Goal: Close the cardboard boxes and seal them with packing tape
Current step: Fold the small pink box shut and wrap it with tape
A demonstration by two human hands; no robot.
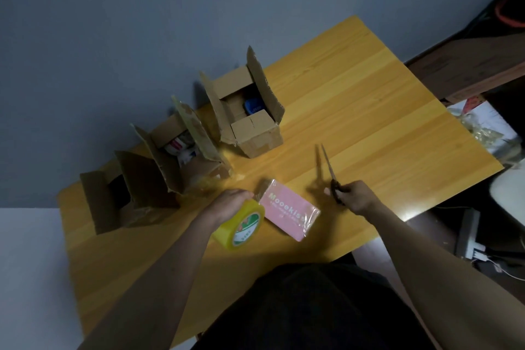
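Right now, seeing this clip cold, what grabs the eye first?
The yellow tape roll gripped in the left hand and the scissors held in the right hand, blades apart, both near the front of the table. Between the hands lies a pink box. Three cardboard boxes stand along the far-left edge, flaps still up.

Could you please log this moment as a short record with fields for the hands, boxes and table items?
left hand: left hand grips the tape roll
right hand: right hand holds the scissors, blades open
boxes: three cardboard boxes, far, middle, near, all flaps open, unsealed
between hands: pink package lying flat on the wooden table
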